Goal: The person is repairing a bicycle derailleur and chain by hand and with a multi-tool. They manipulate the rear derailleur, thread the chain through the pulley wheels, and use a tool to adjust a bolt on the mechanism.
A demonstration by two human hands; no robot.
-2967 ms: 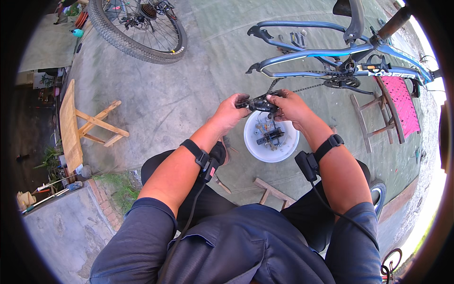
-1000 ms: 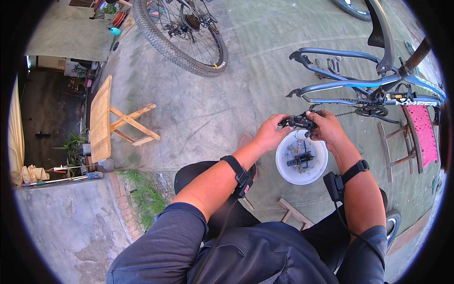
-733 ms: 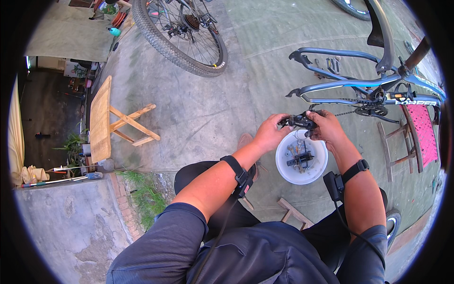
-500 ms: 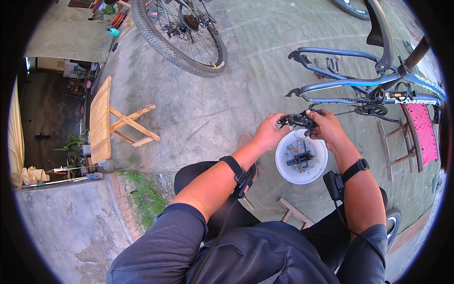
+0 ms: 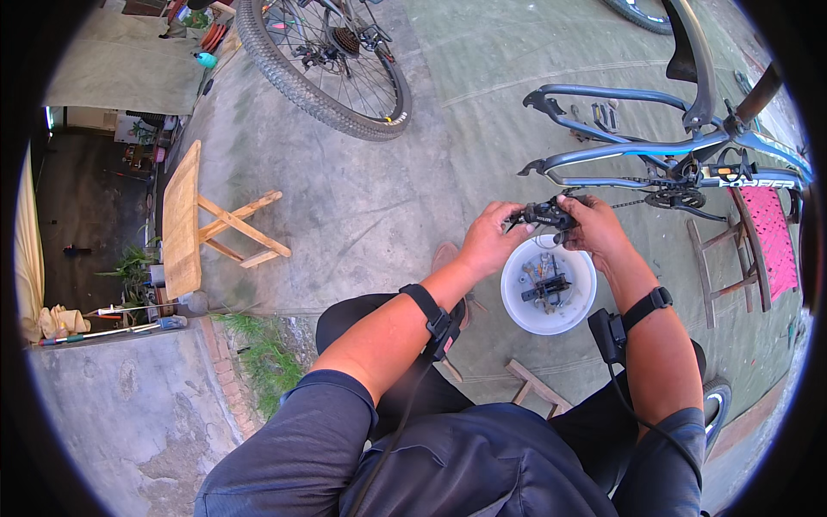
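A black rear derailleur (image 5: 546, 215) is held up between my two hands, above the far rim of a white bucket. My left hand (image 5: 493, 242) pinches its left end, with the fingertips closed on it. On the other end the fingers of my right hand (image 5: 594, 229) are closed, thumb along the top. A thin cable or wire loops just under the part. Inside the white bucket (image 5: 515, 303) lie a black bike part (image 5: 547, 287) and several small metal pieces. My fingers look smudged dark.
A blue-grey bicycle frame (image 5: 603, 156) with chain and crank stands at the right, beside a stool with a pink patterned top (image 5: 764, 237). A bicycle wheel (image 5: 345, 129) is at the top. A folding wooden stool (image 5: 183, 220) stands left; a small wooden piece (image 5: 536, 389) lies near my legs.
The derailleur has turned slightly between my fingers. Both hands stay in nearly the same place over the bucket, and nothing was let go.
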